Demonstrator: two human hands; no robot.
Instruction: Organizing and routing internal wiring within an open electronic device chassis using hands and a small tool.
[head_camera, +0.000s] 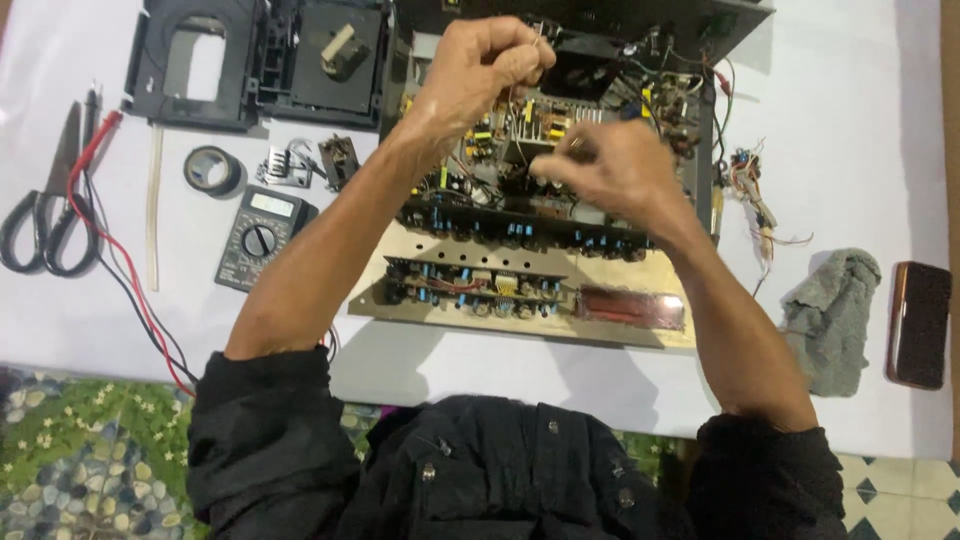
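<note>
While scissors (40, 215), red and black leads (110, 250), a tape roll (212, 170) and a meter (258, 236) lie well left of the grip on the white sheet (60, 320), the left hand (485, 65) pinches a thin wire (540, 38) above the opened amplifier (545, 190). Just right and lower, the right hand (610, 170), blurred, hovers fingers bunched over the circuit boards; whether it holds anything cannot be told. Further right, past the chassis edge, lie a wire bundle (755, 200), a grey rag (832, 315) and a dark phone (918, 325) near the sheet's rim.

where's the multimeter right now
The multimeter lies left of the open circuit chassis, just right of the tape roll, beside the left forearm.
</note>
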